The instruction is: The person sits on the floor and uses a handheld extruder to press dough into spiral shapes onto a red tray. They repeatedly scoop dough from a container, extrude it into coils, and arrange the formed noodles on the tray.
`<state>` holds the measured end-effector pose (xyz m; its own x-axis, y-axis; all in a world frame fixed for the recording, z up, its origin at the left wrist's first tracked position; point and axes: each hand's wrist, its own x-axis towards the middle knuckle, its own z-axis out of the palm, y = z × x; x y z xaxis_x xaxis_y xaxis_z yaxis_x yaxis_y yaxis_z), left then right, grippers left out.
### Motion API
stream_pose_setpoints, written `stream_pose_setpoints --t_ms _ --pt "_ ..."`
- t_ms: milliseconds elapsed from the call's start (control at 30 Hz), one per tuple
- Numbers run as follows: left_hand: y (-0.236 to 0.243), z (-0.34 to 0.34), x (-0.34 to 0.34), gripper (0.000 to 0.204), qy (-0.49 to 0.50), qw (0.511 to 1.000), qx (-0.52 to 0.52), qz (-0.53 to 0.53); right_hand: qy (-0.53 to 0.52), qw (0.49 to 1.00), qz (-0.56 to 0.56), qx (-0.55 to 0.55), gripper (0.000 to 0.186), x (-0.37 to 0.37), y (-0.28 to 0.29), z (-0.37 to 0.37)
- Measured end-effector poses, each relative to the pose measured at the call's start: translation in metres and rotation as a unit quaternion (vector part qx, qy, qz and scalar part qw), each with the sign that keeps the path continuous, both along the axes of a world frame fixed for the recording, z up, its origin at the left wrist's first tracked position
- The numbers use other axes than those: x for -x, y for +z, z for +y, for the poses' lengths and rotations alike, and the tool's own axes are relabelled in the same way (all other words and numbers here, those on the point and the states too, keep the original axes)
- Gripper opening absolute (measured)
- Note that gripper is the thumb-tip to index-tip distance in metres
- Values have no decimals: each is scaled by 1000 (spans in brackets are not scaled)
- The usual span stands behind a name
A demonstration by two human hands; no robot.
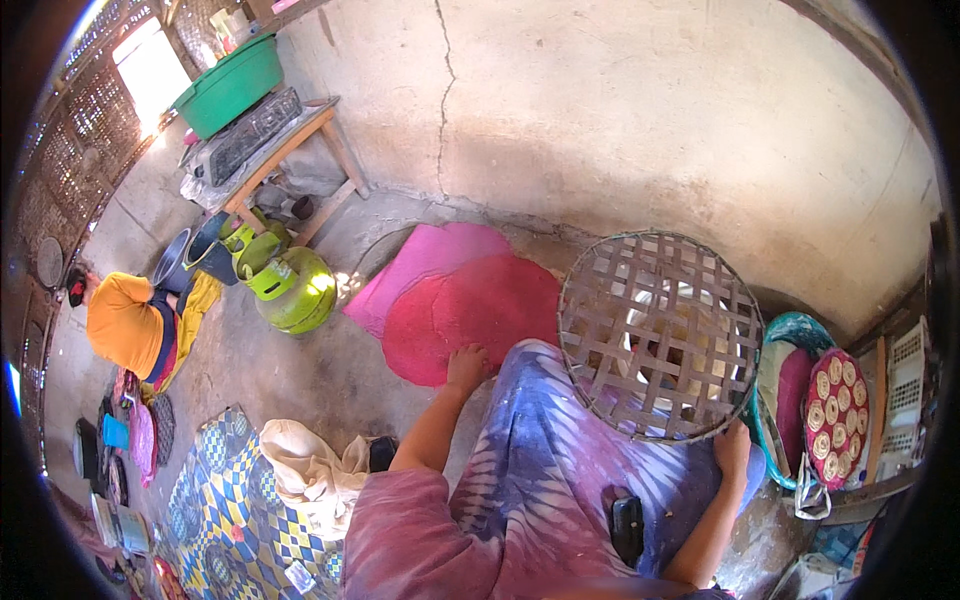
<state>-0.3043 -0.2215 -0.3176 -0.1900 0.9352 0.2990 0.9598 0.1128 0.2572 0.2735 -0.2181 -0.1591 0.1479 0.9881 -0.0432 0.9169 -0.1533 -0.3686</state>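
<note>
A round woven bamboo tray (655, 330) with wide gaps in its lattice rests over my right knee. My right hand (735, 450) is closed at the tray's near right rim, its fingers partly hidden. Something pale and round shows through the gaps. On the floor left of the tray lies a red round sheet (460, 315), overlapping a pink sheet (435, 260) behind it. My left hand (468, 367) lies on the red sheet's near edge with the fingers stretched out. A small black device (627, 530) sits on my lap.
Green gas cylinders (295, 290) stand left of the sheets, below a table with a stove (240, 135) and green basin (230, 85). A person in orange (125, 320) crouches far left. At right are a teal basin (800, 330) and a tray of coiled pieces (838, 420).
</note>
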Motion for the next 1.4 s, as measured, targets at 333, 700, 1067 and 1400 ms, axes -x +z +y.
stream_pose_setpoints --t_ms 333,700,1067,1400 --pt "99 36 53 56 57 858 268 -434 22 997 67 -33 23 3 10 -8" --pt "256 105 50 36 -102 923 41 -370 43 998 40 1 26 4 21 -12" --pt "354 79 -276 35 -450 877 -168 -8 46 995 86 -33 28 -1 16 -19" --pt "292 16 -301 31 -481 872 92 -14 42 963 179 -199 17 -13 19 -28"
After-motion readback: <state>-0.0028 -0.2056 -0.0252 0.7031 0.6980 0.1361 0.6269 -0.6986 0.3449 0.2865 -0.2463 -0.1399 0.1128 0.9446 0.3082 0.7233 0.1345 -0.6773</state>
